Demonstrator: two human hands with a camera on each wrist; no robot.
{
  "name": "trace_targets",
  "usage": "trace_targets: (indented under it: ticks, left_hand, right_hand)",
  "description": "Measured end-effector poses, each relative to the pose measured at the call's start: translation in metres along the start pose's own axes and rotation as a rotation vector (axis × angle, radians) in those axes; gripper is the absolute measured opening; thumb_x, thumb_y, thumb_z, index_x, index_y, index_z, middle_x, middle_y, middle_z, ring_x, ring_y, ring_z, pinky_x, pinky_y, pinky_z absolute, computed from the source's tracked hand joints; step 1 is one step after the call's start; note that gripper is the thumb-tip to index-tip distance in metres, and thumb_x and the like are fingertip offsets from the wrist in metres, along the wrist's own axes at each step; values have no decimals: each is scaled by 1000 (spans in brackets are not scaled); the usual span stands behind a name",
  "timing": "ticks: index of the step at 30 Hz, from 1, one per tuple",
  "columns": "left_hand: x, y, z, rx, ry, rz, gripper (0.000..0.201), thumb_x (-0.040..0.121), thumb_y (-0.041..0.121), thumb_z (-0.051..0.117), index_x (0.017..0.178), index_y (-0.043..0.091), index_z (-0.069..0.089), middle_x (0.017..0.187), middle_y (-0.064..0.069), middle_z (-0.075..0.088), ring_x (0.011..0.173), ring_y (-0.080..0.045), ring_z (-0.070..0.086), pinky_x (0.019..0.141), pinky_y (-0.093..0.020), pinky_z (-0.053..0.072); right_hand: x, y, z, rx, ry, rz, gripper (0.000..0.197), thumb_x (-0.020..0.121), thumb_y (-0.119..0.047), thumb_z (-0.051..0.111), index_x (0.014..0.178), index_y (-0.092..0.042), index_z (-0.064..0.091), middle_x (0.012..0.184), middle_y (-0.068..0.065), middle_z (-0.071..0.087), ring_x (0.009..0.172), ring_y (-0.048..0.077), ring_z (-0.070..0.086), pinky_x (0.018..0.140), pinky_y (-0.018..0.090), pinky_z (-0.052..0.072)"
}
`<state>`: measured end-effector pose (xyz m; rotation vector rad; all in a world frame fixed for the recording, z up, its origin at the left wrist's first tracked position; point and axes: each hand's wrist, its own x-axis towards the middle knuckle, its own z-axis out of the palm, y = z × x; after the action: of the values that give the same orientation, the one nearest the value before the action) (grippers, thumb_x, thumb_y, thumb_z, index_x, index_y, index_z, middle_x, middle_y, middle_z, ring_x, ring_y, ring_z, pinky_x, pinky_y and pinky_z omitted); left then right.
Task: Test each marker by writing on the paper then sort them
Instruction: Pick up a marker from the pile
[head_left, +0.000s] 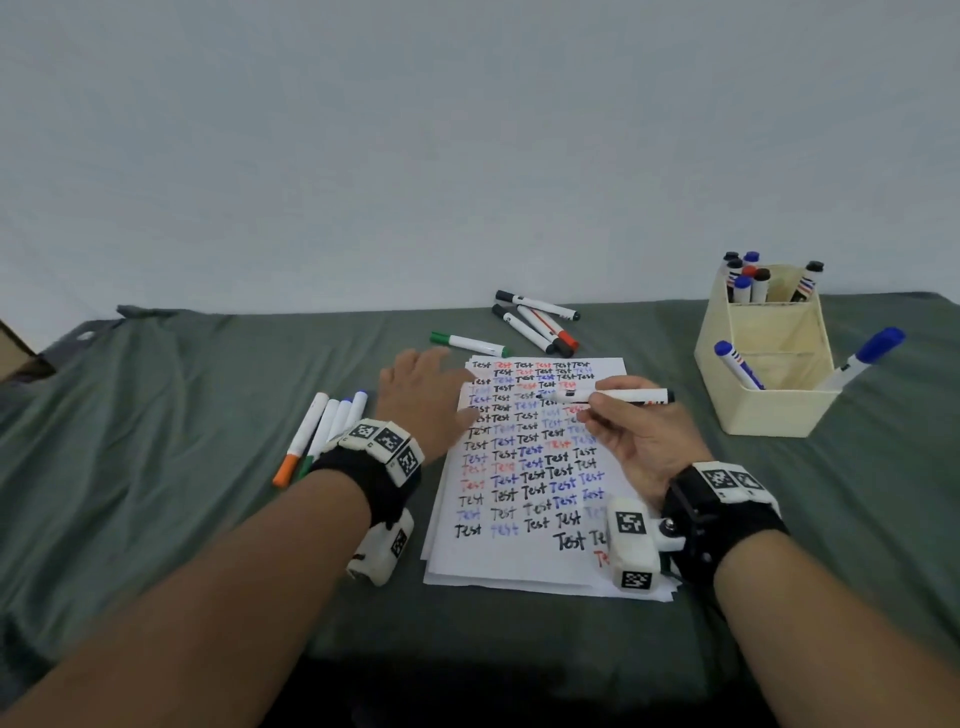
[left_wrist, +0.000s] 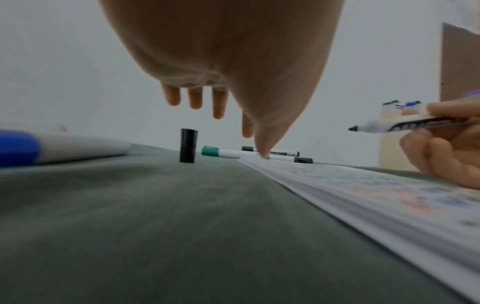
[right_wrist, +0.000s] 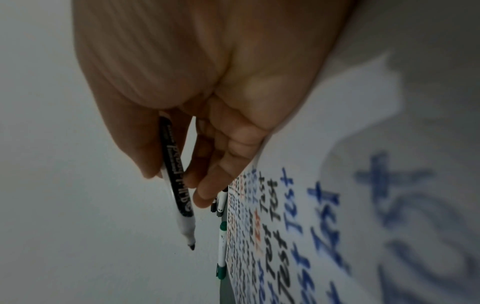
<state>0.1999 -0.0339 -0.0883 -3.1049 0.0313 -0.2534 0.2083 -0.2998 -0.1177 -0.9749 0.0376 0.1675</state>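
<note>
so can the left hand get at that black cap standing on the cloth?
Probably yes. The left hand is open, above the black cap, which stands upright on the cloth with nothing between them.

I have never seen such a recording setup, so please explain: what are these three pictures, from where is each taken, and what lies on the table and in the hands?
No machine here: a person works with bare hands, wearing one camera on the head and one on each wrist. The head view looks down at a green cloth with a sheet of paper full of the word "Test". The right hand holds an uncapped black marker above the paper. The left hand is open, thumb on the paper. Its wrist view shows the black cap standing upright. Loose markers lie around; a cream box holds more.
</note>
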Motion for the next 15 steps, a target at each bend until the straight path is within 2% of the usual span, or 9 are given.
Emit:
trace_targets:
  ticks: [2,3,7,11,15]
  left_hand:
    - [1,-8,1,15,-35,-108,48,89,55,55,135,40,50,153,-1,33,138,-31,27,111,-50,28]
    - [1,-12,2,24,-53,-161,48,90,53,56,136,40,49,152,-3,35,136,-32,31,109,-49,30]
    - [2,-28,6,-16,-122,-311,46,92,40,61,136,33,50,138,-8,46,124,-31,46,98,-44,44]
    - [9,-37,9,-114,-173,-292,36,95,16,55,130,22,59,127,-8,61,117,-28,57,97,-40,49]
    - [11,-30,3,-184,-154,-263,17,99,28,56,110,24,67,109,-2,69,97,-21,61,77,-31,44]
  right_hand:
    - [1,0,0,13,-2,7,8,86,1,70,92,-2,74,81,21,71,73,30,73,67,30,62]
    - [2,1,-1,23,-2,12,10,91,2,65,95,-1,73,81,21,71,75,31,73,69,31,62]
    - [4,3,-3,27,-22,12,14,94,2,61,99,1,74,84,24,72,79,36,74,70,34,62]
    - [4,2,-3,8,-30,2,13,93,2,63,95,-2,76,86,26,72,80,36,73,70,34,62]
    - [2,1,-2,-4,-34,-8,15,92,3,65,89,-10,70,86,26,71,80,37,74,71,37,62]
